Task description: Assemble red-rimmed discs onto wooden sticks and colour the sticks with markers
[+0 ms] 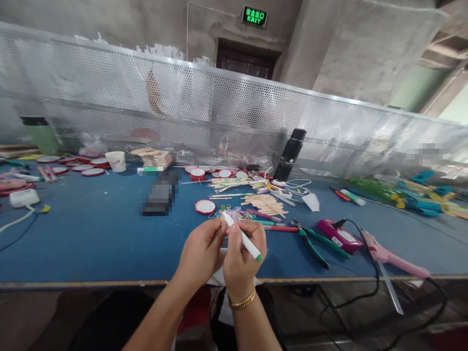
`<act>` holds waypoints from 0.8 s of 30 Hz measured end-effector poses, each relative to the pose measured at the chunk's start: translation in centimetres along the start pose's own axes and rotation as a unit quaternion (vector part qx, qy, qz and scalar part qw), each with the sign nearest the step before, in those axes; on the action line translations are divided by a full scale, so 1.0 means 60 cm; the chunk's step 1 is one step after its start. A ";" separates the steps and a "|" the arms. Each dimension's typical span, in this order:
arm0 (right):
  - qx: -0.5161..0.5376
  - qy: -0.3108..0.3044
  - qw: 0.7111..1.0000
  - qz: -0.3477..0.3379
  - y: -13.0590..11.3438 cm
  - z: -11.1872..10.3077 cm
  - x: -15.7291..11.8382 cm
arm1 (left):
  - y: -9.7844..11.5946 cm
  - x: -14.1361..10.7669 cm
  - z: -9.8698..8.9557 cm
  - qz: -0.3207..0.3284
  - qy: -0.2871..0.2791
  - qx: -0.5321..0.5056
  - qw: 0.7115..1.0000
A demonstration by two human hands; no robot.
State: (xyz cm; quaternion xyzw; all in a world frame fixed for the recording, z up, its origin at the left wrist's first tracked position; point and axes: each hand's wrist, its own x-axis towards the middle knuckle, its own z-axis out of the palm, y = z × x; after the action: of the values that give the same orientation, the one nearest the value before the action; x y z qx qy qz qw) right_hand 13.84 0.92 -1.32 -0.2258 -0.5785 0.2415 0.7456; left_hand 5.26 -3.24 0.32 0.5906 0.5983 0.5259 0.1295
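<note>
My right hand (241, 251), with a gold bracelet at the wrist, is closed around a white marker (245, 240) with a green end. The marker slants up and left toward my left hand (203, 246). The fingertips of that hand are pinched together close to the marker's upper end; a small pale piece shows there, too hidden to name. Just beyond my hands lies a pile of colourful rubber bands (237, 213). Wooden craft sticks (266, 204) are heaped behind it, and a small round red-rimmed drum (205, 206) rests to the left.
Right of my hands lie green-handled pliers (314, 246), a purple box (340, 236) with a cord and a pink glue gun (397, 256). A black bottle (290, 155) leans near the perforated metal screen (234, 107). A blurred dark phone-like object (160, 194) lies left; a paper cup (116, 161) stands farther back.
</note>
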 end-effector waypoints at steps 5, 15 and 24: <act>0.000 0.012 1.000 0.004 0.000 0.000 -0.001 | -0.001 0.002 0.000 -0.005 0.001 0.002 1.000; -0.004 0.021 1.000 0.001 -0.004 0.001 0.000 | -0.004 0.001 0.001 -0.005 0.004 -0.004 1.000; -0.009 -0.001 1.000 0.004 0.001 -0.003 -0.001 | 0.002 0.000 0.000 -0.003 0.000 0.000 1.000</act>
State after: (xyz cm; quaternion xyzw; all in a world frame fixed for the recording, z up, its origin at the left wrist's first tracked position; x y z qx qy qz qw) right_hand 13.97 0.90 -1.46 -0.2347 -0.5802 0.2394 0.7423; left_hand 5.29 -3.25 0.41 0.5885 0.6002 0.5256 0.1310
